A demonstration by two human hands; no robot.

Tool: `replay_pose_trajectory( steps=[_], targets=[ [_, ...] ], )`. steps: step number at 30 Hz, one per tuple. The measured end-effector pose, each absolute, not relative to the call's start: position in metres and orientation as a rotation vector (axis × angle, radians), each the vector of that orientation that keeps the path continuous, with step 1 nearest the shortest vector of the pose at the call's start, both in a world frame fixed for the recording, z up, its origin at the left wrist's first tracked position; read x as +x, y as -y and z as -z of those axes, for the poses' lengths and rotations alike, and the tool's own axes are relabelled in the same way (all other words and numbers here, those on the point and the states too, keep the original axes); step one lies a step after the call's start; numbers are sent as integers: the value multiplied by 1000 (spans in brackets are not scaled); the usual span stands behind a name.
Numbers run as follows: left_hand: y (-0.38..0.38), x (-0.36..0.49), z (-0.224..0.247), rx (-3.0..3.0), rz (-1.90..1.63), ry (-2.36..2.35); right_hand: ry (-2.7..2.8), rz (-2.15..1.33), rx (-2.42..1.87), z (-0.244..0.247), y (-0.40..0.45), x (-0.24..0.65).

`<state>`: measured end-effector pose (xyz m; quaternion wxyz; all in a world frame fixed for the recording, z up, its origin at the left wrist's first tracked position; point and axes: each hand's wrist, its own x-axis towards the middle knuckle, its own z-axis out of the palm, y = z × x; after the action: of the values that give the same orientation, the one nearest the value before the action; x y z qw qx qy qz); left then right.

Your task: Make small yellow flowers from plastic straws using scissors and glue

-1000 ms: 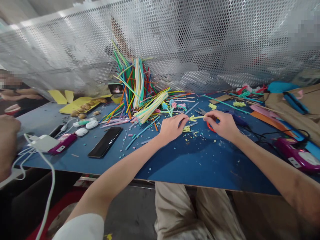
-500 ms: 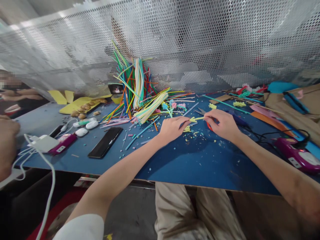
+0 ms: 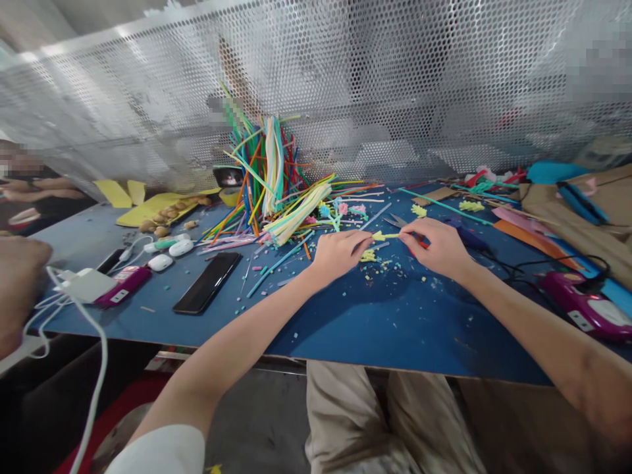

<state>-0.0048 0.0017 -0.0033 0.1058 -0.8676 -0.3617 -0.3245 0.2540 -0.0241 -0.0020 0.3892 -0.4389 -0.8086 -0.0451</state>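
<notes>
My left hand (image 3: 340, 253) pinches one end of a short yellow pipe cleaner (image 3: 388, 236) just above the blue table. At the other end, the fingers of my right hand (image 3: 432, 245) are closed on the same piece. Its left part looks thicker and bunched, the right part thin and straight. Under my hands lie a yellow bunched piece (image 3: 368, 255) and scattered small clippings. Scissors (image 3: 395, 220) rest behind my right hand, partly covered by it. A small pipe cleaner piece with pink and blue blooms (image 3: 338, 210) lies beyond my left hand.
Bundles of coloured pipe cleaners (image 3: 272, 171) stand at the back by a perforated metal screen (image 3: 316, 85). Left are a phone (image 3: 208, 283), a purple power strip (image 3: 123, 286) with white cables and another person's arm (image 3: 20, 283). Right sits another purple power strip (image 3: 587, 306).
My hands have shifted very slightly left with the yellow pipe cleaner held between them. The other person's hand at the far left has moved a little to the right.
</notes>
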Motion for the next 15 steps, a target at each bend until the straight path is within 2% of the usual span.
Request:
replay_pose_trajectory(
  steps=[5,15],
  targets=[
    [0,-4,2,-2553,957,1083,2020,123,-1065,1,25,252],
    [10,1,-1,-2587,987,1075,2011,443,-895,-4,37,241]
  ],
)
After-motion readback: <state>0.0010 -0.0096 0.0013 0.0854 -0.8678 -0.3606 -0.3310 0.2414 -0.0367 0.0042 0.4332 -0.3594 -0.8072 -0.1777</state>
